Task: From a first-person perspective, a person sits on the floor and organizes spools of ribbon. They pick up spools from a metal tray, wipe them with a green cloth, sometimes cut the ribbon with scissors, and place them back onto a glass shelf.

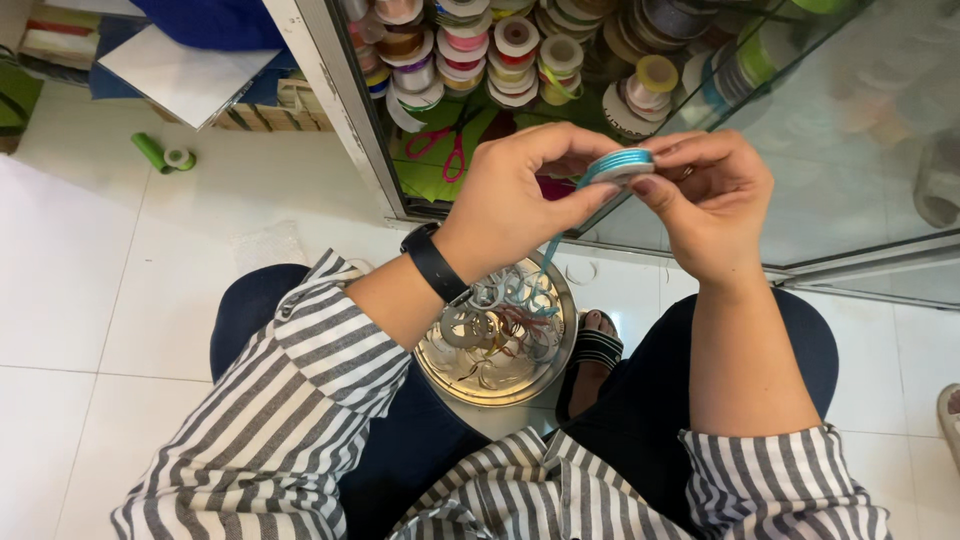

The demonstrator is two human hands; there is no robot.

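Striped sleeves (pixel 300 400) frame our lap as both hands grip a teal ribbon spool (pixel 622 163).

Our left hand (pixel 510 200) and right hand (pixel 710 200) pinch it; a strand trails to the tray (pixel 480 385) at six o'clock, mid-unwinding, we judge.

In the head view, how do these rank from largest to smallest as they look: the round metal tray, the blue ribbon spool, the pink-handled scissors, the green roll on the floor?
1. Round metal tray
2. Pink-handled scissors
3. Blue ribbon spool, though it is nearer the camera
4. Green roll, close to the spool, so unsure
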